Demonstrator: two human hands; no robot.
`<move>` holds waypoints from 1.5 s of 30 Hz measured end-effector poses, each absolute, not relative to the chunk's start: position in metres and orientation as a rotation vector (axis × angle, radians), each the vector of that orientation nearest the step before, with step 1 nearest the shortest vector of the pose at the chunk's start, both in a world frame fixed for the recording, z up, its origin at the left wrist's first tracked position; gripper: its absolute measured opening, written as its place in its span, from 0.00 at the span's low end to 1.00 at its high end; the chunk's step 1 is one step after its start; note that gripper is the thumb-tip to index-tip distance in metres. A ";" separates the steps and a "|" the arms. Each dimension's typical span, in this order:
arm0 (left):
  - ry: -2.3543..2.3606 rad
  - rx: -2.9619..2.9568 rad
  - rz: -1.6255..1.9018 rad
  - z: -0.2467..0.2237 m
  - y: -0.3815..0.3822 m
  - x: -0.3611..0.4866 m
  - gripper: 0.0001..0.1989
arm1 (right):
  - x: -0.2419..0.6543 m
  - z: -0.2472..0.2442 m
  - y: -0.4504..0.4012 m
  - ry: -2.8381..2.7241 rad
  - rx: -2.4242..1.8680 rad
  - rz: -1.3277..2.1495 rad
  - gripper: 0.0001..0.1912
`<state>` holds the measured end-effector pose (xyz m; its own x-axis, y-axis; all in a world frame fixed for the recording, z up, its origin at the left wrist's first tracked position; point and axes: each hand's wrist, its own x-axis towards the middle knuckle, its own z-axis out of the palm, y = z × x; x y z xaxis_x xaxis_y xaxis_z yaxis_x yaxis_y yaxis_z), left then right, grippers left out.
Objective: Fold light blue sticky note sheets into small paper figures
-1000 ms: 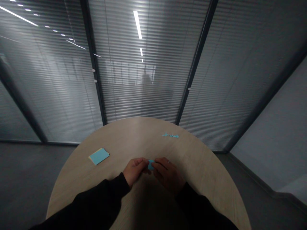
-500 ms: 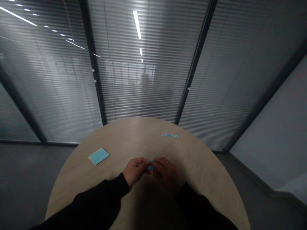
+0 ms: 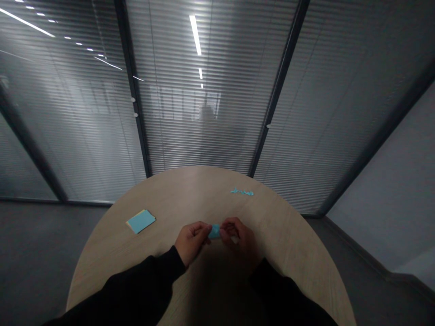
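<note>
Main risk, prob.: the small blue piece (image 3: 214, 232), lower center of frame, tearing or creasing off-line if the L hand (image 3: 190, 240) and R hand (image 3: 243, 242) pull unevenly, as it's tiny & looks like thin paper. L hand is pinching its left edge btwn thumb & fingers; R hand has thumb & index closed on the right edge, other fingers curled, tho' how firm that pinch is I can't tell. A slip on either side could drop it onto the table (image 3: 180, 192), approx. under the hands. Dim light + shadow at bottom center could also hide a bad edge. The blue scraps (image 3: 242, 192), right of center & farther up the tabletop, look light; a sleeve (image 3: 272, 280) or a puff of air might scatter them if it got that far. Containers: no box, tray or cup in view; the round wood table does the holding, w/ the paper stack (image 3: 142, 222) at lower left (blue sheet on top, yellowish edge showing beneath) lying flat, well apart from both hands.
</note>
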<state>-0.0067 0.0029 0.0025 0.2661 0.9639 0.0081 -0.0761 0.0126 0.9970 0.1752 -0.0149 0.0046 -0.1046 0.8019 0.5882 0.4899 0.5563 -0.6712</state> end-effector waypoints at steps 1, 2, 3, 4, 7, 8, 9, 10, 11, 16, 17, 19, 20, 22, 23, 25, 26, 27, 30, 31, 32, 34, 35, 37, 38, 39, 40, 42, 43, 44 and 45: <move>0.958 1.296 1.041 0.004 0.002 -0.006 0.23 | 0.174 0.004 -0.015 -1.704 -1.098 0.501 0.11; 0.963 1.329 1.043 0.005 0.001 -0.006 0.23 | 0.173 0.003 -0.016 -1.677 -1.108 0.609 0.12; 0.970 1.363 1.048 0.006 0.000 -0.006 0.23 | 0.172 0.002 -0.016 -1.669 -1.116 0.694 0.13; 0.979 1.396 1.056 0.006 0.000 -0.006 0.22 | 0.171 0.001 -0.016 -1.670 -1.124 0.759 0.14; 0.989 1.476 1.067 0.008 -0.001 -0.007 0.21 | 0.170 -0.001 -0.017 -1.624 -1.129 0.879 0.15; 0.987 1.499 1.063 0.008 -0.001 -0.007 0.21 | 0.170 -0.001 -0.017 -1.595 -1.124 0.908 0.16; 0.987 1.519 1.054 0.008 -0.001 -0.007 0.21 | 0.170 -0.001 -0.017 -1.569 -1.118 0.944 0.17; 0.988 1.540 1.046 0.008 -0.001 -0.007 0.20 | 0.171 -0.001 -0.017 -1.550 -1.111 0.983 0.17; 0.990 1.560 1.042 0.007 -0.001 -0.007 0.20 | 0.171 0.000 -0.016 -1.537 -1.106 1.020 0.18; 0.970 1.618 1.036 0.003 0.001 -0.006 0.20 | 0.172 0.002 -0.016 -1.517 -1.093 1.123 0.19; 0.969 1.626 1.030 0.003 0.001 -0.006 0.20 | 0.171 0.002 -0.016 -1.514 -1.091 1.139 0.19; 0.979 1.643 1.028 0.003 0.001 -0.007 0.19 | 0.171 0.003 -0.017 -1.517 -1.099 1.151 0.19; 0.984 1.648 1.029 0.003 0.001 -0.007 0.19 | 0.171 0.004 -0.017 -1.529 -1.108 1.140 0.19; 0.975 1.649 1.035 0.003 0.001 -0.007 0.19 | 0.172 0.006 -0.018 -1.566 -1.125 1.085 0.19; 0.969 1.645 1.038 0.002 0.001 -0.007 0.20 | 0.172 0.007 -0.018 -1.585 -1.130 1.049 0.19; 0.956 1.619 1.033 0.002 0.002 -0.007 0.20 | 0.172 0.009 -0.019 -1.623 -1.127 0.989 0.18; 0.951 1.593 1.022 0.002 0.002 -0.007 0.20 | 0.172 0.009 -0.019 -1.640 -1.120 0.975 0.18; 0.947 1.562 1.006 0.002 0.003 -0.007 0.20 | 0.173 0.010 -0.019 -1.655 -1.115 0.964 0.18; 0.918 1.477 0.958 0.003 0.004 -0.007 0.21 | 0.175 0.011 -0.020 -1.684 -1.126 0.948 0.18; 0.909 1.464 0.950 0.003 0.004 -0.007 0.21 | 0.176 0.012 -0.020 -1.691 -1.136 0.940 0.18; 0.901 1.458 0.949 0.003 0.004 -0.007 0.22 | 0.177 0.013 -0.019 -1.697 -1.146 0.939 0.17; 0.884 1.445 0.958 0.003 0.004 -0.008 0.23 | 0.179 0.013 -0.018 -1.700 -1.153 0.973 0.17; 0.878 1.432 0.968 0.003 0.005 -0.008 0.23 | 0.179 0.014 -0.018 -1.691 -1.151 1.002 0.17; 0.874 1.396 0.987 0.002 0.005 -0.008 0.23 | 0.180 0.013 -0.017 -1.653 -1.149 1.057 0.16; 0.875 1.379 0.990 0.003 0.005 -0.008 0.23 | 0.179 0.012 -0.016 -1.632 -1.153 1.072 0.16; 0.878 1.368 0.988 0.003 0.006 -0.008 0.23 | 0.179 0.011 -0.016 -1.614 -1.158 1.074 0.15; 0.879 1.365 0.982 0.004 0.005 -0.007 0.23 | 0.178 0.010 -0.015 -1.598 -1.160 1.070 0.14; 0.879 1.374 0.964 0.005 0.005 -0.007 0.22 | 0.177 0.009 -0.015 -1.570 -1.153 1.065 0.13; 0.879 1.379 0.957 0.006 0.005 -0.007 0.22 | 0.176 0.008 -0.014 -1.554 -1.140 1.071 0.13; 0.880 1.382 0.952 0.006 0.004 -0.007 0.22 | 0.176 0.007 -0.014 -1.536 -1.126 1.083 0.13; 0.882 1.384 0.946 0.007 0.004 -0.007 0.22 | 0.176 0.005 -0.014 -1.513 -1.115 1.100 0.14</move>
